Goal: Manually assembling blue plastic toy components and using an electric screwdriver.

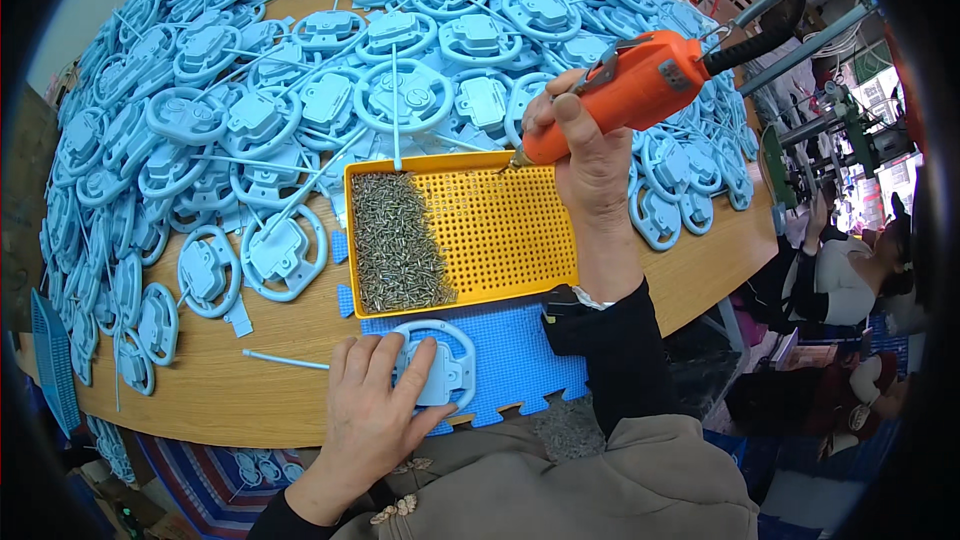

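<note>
Right hand (592,155) grips the orange power screwdriver (640,90), bit over the yellow tray (510,240); left hand (372,405) spreads, fingers extended, on the blue steering-wheel part (458,376) atop the foam mat (535,350). Keeping that part flat and the bit square should help.

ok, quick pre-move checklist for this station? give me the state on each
1. Left grip on the blue toy wheel: ok, fingers spread over it.
2. Wheel supported: ok, it lies on the blue foam mat.
3. Right grip on the orange screwdriver: ok, wrapped around its body.
4. Screwdriver tip over the wheel: not ok, it is at the far side of the yellow tray.
5. Screw on the tip: cannot tell, too small to make out.
6. Screws in stock: ok, heaped in the tray's left part.
</note>
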Action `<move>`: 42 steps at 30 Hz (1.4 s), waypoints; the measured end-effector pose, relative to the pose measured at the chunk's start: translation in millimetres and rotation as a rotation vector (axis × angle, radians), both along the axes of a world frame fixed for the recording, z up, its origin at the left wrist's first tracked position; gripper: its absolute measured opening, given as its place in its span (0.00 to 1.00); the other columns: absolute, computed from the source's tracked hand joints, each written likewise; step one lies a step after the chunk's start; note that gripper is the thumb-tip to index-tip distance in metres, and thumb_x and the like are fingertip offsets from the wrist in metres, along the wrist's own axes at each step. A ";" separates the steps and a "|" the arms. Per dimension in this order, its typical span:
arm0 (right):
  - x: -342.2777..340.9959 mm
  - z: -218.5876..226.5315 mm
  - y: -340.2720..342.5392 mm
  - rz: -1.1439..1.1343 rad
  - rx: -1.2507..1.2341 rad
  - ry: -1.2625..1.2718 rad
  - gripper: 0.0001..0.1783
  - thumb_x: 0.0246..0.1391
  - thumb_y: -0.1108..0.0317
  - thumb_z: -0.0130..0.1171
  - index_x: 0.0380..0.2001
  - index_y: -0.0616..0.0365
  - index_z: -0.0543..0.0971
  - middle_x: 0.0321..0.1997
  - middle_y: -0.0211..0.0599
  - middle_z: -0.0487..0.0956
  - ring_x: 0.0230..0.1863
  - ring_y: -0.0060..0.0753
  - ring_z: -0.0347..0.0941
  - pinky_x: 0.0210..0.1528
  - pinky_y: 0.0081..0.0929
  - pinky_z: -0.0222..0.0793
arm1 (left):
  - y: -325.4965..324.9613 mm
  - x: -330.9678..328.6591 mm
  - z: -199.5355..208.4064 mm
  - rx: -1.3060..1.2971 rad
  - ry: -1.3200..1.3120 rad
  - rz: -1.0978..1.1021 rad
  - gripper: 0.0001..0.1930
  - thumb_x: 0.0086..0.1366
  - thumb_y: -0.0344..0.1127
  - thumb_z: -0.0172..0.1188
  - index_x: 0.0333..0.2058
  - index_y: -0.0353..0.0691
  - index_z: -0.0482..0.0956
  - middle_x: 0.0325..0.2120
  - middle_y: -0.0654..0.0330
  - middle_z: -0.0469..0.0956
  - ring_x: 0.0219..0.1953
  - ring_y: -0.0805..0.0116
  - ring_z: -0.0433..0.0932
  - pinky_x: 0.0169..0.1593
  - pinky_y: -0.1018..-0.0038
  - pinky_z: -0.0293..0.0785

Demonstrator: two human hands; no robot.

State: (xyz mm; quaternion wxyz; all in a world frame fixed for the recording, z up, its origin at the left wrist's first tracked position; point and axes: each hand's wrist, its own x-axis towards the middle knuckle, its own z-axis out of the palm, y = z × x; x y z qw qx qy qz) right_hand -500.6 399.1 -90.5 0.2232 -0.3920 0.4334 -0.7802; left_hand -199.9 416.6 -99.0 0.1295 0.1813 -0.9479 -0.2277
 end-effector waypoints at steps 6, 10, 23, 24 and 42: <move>-0.7 5.8 3.7 0.039 -0.031 0.013 0.16 0.51 0.59 0.68 0.35 0.56 0.75 0.26 0.31 0.74 0.28 0.29 0.71 0.35 0.31 0.68 | 1.6 -3.5 3.3 0.001 0.037 0.072 0.35 0.44 0.48 0.73 0.50 0.38 0.74 0.42 0.50 0.69 0.41 0.49 0.68 0.46 0.56 0.64; 12.6 33.2 20.9 0.093 -0.084 0.006 0.18 0.52 0.55 0.66 0.37 0.54 0.75 0.27 0.30 0.74 0.30 0.28 0.70 0.39 0.33 0.67 | -9.6 -14.4 11.1 -0.029 0.166 0.073 0.30 0.47 0.43 0.71 0.48 0.37 0.75 0.39 0.53 0.70 0.42 0.53 0.68 0.45 0.58 0.63; 55.3 35.0 56.7 0.165 -0.066 -0.017 0.18 0.55 0.54 0.63 0.39 0.55 0.73 0.29 0.31 0.73 0.31 0.28 0.70 0.41 0.32 0.66 | -56.3 -112.5 -4.9 -0.260 0.314 -0.029 0.06 0.47 0.33 0.68 0.20 0.43 0.79 0.22 0.63 0.72 0.33 0.63 0.70 0.44 0.64 0.62; 55.4 33.2 56.9 0.131 -0.046 -0.039 0.17 0.55 0.55 0.64 0.38 0.56 0.73 0.28 0.32 0.74 0.31 0.28 0.70 0.40 0.32 0.67 | -57.8 -114.6 -7.0 -0.260 0.316 -0.039 0.06 0.47 0.33 0.68 0.20 0.43 0.79 0.22 0.63 0.72 0.33 0.63 0.70 0.44 0.64 0.62; 54.9 38.6 72.5 0.176 -0.056 -0.242 0.17 0.48 0.66 0.71 0.38 0.56 0.74 0.32 0.18 0.71 0.33 0.10 0.65 0.33 0.12 0.63 | -44.0 -117.9 -9.1 -0.160 0.402 -0.139 0.03 0.50 0.27 0.63 0.27 0.39 0.80 0.24 0.60 0.72 0.33 0.59 0.71 0.44 0.64 0.62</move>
